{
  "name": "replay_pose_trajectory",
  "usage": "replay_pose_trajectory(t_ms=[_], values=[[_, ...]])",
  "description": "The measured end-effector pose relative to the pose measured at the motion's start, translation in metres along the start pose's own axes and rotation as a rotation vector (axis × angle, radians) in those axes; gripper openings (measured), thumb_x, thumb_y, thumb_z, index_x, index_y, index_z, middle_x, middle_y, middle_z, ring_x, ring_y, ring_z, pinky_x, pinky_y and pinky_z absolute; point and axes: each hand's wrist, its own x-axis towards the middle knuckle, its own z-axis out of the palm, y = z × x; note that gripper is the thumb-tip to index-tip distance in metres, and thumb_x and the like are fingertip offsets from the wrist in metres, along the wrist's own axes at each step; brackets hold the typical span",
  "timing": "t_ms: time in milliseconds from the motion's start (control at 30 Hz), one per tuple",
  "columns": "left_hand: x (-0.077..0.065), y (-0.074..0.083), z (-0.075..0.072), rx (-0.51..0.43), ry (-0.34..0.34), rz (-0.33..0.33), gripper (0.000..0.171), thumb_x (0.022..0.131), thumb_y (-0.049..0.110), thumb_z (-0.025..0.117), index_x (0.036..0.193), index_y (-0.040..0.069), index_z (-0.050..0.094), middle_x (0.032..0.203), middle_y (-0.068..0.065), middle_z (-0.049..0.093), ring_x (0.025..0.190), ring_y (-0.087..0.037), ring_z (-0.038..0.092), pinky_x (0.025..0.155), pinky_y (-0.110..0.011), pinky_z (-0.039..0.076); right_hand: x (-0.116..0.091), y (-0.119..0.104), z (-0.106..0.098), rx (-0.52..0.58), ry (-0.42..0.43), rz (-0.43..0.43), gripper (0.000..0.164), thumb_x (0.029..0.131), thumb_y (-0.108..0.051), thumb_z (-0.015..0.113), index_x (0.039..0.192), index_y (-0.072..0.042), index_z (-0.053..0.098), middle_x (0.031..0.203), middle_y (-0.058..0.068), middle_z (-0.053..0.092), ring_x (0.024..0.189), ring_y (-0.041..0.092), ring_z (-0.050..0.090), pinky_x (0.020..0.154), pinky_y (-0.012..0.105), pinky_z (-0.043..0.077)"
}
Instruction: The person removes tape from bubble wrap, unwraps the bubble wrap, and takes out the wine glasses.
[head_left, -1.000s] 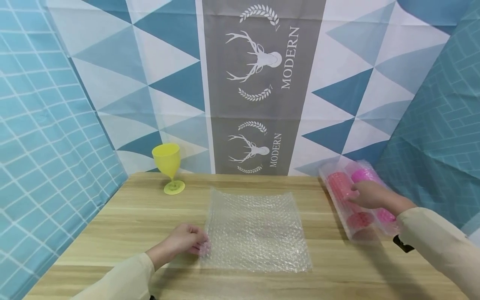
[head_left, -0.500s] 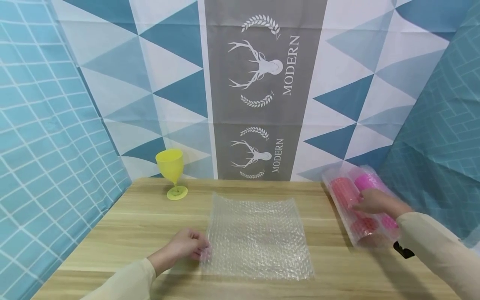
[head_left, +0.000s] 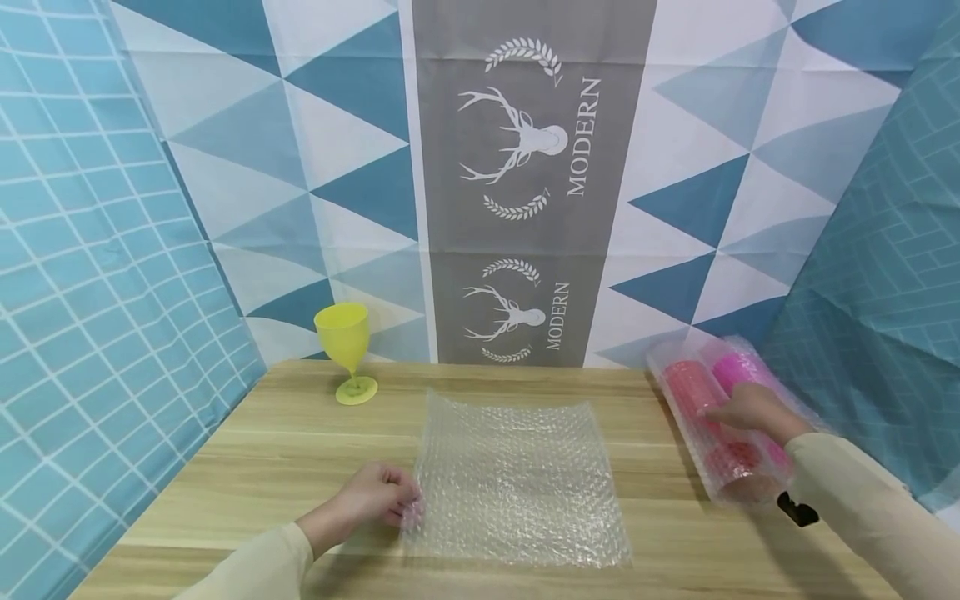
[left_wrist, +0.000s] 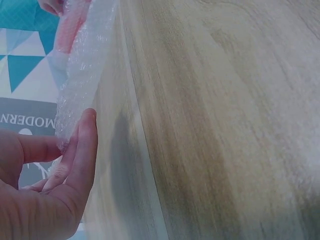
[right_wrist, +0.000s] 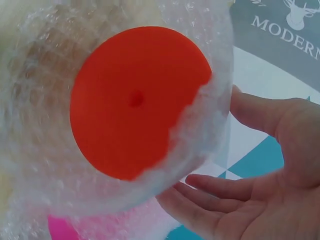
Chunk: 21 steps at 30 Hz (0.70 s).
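A flat sheet of clear bubble wrap (head_left: 517,483) lies mid-table. My left hand (head_left: 378,496) pinches its left edge between thumb and fingers; in the left wrist view the wrap (left_wrist: 85,85) hangs up from that pinch. At the right, a red goblet (head_left: 693,387) lies on its side, rolled in bubble wrap, with a wrapped pink one (head_left: 738,367) beside it. My right hand (head_left: 753,412) grips the red bundle, thumb on one side and fingers on the other. Its round red foot (right_wrist: 135,100) faces the right wrist camera, partly covered by cloudy wrap.
A yellow goblet (head_left: 343,333) stands upright at the table's back left. A patterned cloth (head_left: 517,167) hangs behind the wooden table (head_left: 300,442), with blue grid cloth (head_left: 127,275) at the left and teal cloth (head_left: 877,283) at the right.
The head view has tilted up, so everything sits lower in the picture. My right hand has settled slightly nearer on the wrapped red goblet. My left hand keeps its pinch on the sheet.
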Motion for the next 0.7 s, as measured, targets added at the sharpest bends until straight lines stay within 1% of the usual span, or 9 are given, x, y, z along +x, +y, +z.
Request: replay_pose_trajectory(t_ms=[200,300,367,400,433,467,533,600,700], values=[[0.000,0.001,0.001,0.010,0.002,0.003,0.017,0.092,0.003,0.055,0.093,-0.012,0.064,0.076,-0.007,0.069,0.067,-0.009,0.065,0.066,-0.029,0.061,0.004,0.005,0.001,0.072,-0.029,0.051,0.038,0.090,-0.039,0.065,0.079,-0.003,0.064,0.061,-0.002,0.044,0.062,0.014,0.049,0.058,0.026,0.045],[0.001,0.002,0.001,0.009,0.003,-0.001,0.017,0.092,0.003,0.055,0.093,-0.012,0.064,0.077,-0.007,0.068,0.067,-0.010,0.064,0.066,-0.029,0.061,0.006,0.006,0.001,0.140,-0.055,0.078,0.051,0.090,-0.045,0.065,0.096,0.006,0.064,0.068,0.000,0.047,0.068,0.016,0.050,0.061,0.027,0.046],[0.001,0.002,0.001,0.009,0.005,-0.005,0.017,0.092,0.003,0.055,0.093,-0.011,0.064,0.077,-0.007,0.068,0.067,-0.010,0.064,0.066,-0.029,0.061,0.007,0.007,0.002,0.193,-0.076,0.097,0.067,0.088,-0.050,0.066,0.111,0.013,0.058,0.079,0.008,0.053,0.077,0.022,0.053,0.067,0.029,0.049],[0.001,0.002,0.001,0.010,0.005,-0.006,0.018,0.092,0.003,0.055,0.093,-0.011,0.064,0.076,-0.007,0.068,0.067,-0.010,0.064,0.066,-0.029,0.061,0.007,0.007,0.003,0.227,-0.097,0.111,0.076,0.087,-0.052,0.066,0.120,0.015,0.052,0.088,0.013,0.055,0.084,0.026,0.054,0.072,0.032,0.051],[0.002,0.002,0.001,0.012,0.005,-0.006,0.018,0.092,0.004,0.055,0.093,-0.011,0.064,0.076,-0.006,0.068,0.067,-0.009,0.064,0.066,-0.029,0.061,0.007,0.007,0.003,0.265,-0.117,0.129,0.084,0.086,-0.054,0.067,0.129,0.016,0.045,0.100,0.018,0.055,0.093,0.030,0.053,0.078,0.036,0.053],[0.002,0.001,0.001,0.013,0.005,-0.005,0.018,0.092,0.004,0.055,0.094,-0.011,0.064,0.076,-0.006,0.068,0.067,-0.009,0.064,0.066,-0.029,0.061,0.007,0.007,0.004,0.289,-0.131,0.144,0.089,0.086,-0.055,0.067,0.132,0.015,0.040,0.107,0.023,0.052,0.099,0.035,0.051,0.082,0.040,0.053],[0.002,0.001,0.001,0.014,0.004,-0.001,0.018,0.092,0.004,0.055,0.093,-0.011,0.064,0.076,-0.006,0.068,0.067,-0.009,0.064,0.066,-0.029,0.061,0.007,0.006,0.006,0.347,-0.164,0.177,0.095,0.085,-0.057,0.067,0.139,0.013,0.031,0.125,0.030,0.044,0.111,0.042,0.045,0.089,0.049,0.052],[0.002,0.001,0.001,0.013,0.003,0.002,0.018,0.092,0.004,0.055,0.093,-0.012,0.064,0.076,-0.006,0.069,0.067,-0.009,0.064,0.066,-0.029,0.061,0.007,0.006,0.008,0.389,-0.190,0.199,0.098,0.085,-0.056,0.067,0.143,0.009,0.025,0.133,0.032,0.036,0.118,0.045,0.039,0.094,0.056,0.049],[0.002,0.000,0.002,0.011,0.005,0.000,0.019,0.093,0.004,0.055,0.093,-0.012,0.064,0.076,-0.006,0.069,0.066,-0.009,0.064,0.065,-0.029,0.061,0.007,0.007,0.010,0.407,-0.199,0.190,0.097,0.086,-0.055,0.066,0.144,0.009,0.022,0.135,0.031,0.034,0.120,0.046,0.038,0.096,0.057,0.049]])
